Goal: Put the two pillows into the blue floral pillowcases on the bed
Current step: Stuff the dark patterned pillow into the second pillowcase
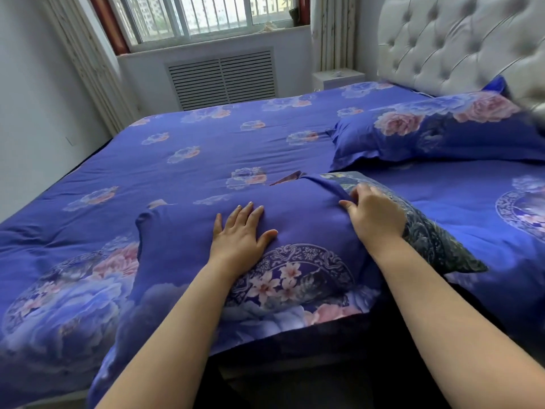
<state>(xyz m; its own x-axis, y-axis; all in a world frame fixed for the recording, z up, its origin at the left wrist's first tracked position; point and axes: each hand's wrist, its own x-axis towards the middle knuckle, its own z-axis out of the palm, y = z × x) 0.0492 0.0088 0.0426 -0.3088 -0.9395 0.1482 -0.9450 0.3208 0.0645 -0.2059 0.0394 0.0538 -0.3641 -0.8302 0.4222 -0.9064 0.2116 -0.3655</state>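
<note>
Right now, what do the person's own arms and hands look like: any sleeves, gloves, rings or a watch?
Both forearms are bare as far as the frame shows, with no sleeve in view. The left hand and the right hand wear no gloves. No ring, watch or bracelet shows on the fingers or wrists. No markings are visible.

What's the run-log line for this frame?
left hand: flat on near pillow | right hand: pinching pillowcase opening edge | far pillow: cased, by headboard
</note>
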